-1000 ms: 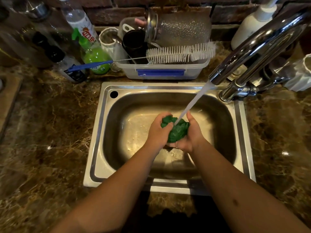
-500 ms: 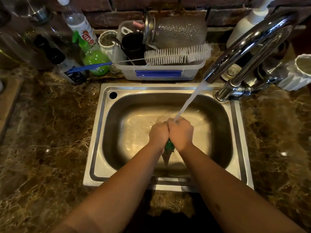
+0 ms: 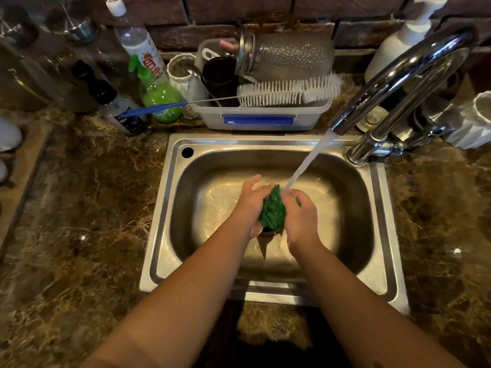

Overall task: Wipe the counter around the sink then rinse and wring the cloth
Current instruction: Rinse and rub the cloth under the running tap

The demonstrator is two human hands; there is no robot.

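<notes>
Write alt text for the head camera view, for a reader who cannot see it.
Two bare hands, left hand and right hand, hold a bunched green cloth between them over a steel sink, under water running from the tap. A tub of dishes with a brush sits behind.

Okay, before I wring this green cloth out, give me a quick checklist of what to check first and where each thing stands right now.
1. Both hands on the crumpled green cloth: ok. The left hand and right hand press it between them.
2. Cloth over the stainless steel sink basin, so drips fall inside: ok.
3. Water stream reaching the cloth: ok, it lands at the cloth's top edge by the right hand.
4. Chrome tap turned off before wringing: not ok, water is running.
5. Cloth fully rinsed clean: cannot tell.
6. Brown marble counter around the sink wiped: cannot tell.
</notes>
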